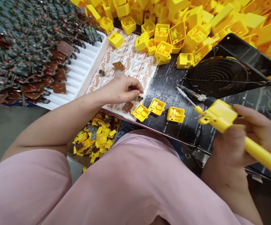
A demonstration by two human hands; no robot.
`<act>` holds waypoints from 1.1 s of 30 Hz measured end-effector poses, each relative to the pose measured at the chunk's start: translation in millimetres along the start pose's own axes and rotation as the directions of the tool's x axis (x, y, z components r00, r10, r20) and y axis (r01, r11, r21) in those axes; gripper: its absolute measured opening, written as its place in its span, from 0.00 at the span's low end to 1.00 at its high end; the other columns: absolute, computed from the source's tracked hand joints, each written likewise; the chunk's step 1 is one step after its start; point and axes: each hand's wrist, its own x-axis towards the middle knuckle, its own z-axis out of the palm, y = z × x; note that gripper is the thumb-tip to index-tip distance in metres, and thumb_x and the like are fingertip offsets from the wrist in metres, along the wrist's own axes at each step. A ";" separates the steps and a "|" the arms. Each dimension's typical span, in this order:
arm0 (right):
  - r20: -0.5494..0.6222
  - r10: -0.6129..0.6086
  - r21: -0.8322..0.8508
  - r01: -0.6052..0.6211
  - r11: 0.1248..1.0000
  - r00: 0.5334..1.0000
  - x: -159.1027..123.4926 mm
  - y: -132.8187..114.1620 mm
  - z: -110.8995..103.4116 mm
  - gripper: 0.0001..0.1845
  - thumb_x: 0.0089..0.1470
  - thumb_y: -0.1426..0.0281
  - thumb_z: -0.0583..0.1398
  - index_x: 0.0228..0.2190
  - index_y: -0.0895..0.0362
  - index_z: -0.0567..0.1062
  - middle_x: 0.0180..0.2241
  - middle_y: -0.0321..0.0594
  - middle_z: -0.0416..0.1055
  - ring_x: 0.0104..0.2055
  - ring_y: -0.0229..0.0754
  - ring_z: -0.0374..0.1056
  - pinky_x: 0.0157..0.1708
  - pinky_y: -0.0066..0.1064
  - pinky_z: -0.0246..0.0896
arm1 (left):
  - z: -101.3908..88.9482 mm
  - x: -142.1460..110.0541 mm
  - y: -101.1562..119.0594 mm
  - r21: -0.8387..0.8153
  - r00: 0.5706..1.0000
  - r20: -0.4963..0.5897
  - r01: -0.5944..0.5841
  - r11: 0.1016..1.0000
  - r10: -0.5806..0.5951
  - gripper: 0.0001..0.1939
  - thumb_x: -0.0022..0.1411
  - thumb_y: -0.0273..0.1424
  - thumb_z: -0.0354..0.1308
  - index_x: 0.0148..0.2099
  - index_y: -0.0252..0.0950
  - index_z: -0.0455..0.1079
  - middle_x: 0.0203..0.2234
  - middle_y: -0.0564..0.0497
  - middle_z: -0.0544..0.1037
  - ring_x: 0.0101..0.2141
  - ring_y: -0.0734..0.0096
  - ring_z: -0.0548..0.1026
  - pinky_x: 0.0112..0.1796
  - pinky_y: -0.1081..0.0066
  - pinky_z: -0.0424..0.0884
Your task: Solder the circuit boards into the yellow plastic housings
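Observation:
My left hand is over the patterned sheet, thumb and forefinger pinched together. Right at its fingertips is a small black part; whether it is gripped I cannot tell. A brown circuit board lies below that hand. Three yellow plastic housings sit hollow side up on the black bench. At the right, my right hand is closed round a yellow-handled soldering iron, its thin pale shaft pointing up and left. Another yellow housing appears against the handle, by the fingers.
Many circuit boards are heaped on a white ribbed foam tray at left. Yellow housings pile up at the back. A black fan stands behind a silver-tipped tool. Below the bench edge are more yellow parts.

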 end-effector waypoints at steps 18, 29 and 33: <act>-0.042 0.055 0.109 -0.050 0.993 0.998 -2.9 -3.4 9.5 0.15 0.58 0.57 0.71 0.44 0.48 0.88 0.36 0.37 0.84 0.27 0.37 0.70 0.26 0.30 0.65 | 16.2 7.0 -10.7 0.025 0.992 -0.123 0.024 0.999 -0.020 0.15 0.62 0.34 0.57 0.44 0.34 0.82 0.35 0.49 0.85 0.37 0.68 0.81 0.45 0.67 0.77; 0.058 -0.003 0.104 -0.003 0.995 0.998 -5.1 -7.1 6.6 0.17 0.57 0.59 0.73 0.47 0.49 0.87 0.29 0.37 0.80 0.23 0.33 0.66 0.21 0.25 0.61 | 24.3 12.8 7.1 0.078 0.999 0.019 0.049 0.996 -0.051 0.13 0.64 0.30 0.60 0.46 0.36 0.84 0.38 0.49 0.87 0.42 0.65 0.83 0.51 0.65 0.77; 0.057 0.002 0.118 -0.009 0.993 0.998 -6.1 -4.2 6.3 0.17 0.56 0.61 0.73 0.48 0.49 0.87 0.30 0.37 0.81 0.23 0.33 0.67 0.22 0.25 0.63 | 18.8 13.1 18.4 0.252 0.995 0.051 0.069 0.965 -0.085 0.15 0.65 0.27 0.58 0.48 0.35 0.83 0.40 0.46 0.86 0.47 0.60 0.83 0.55 0.62 0.75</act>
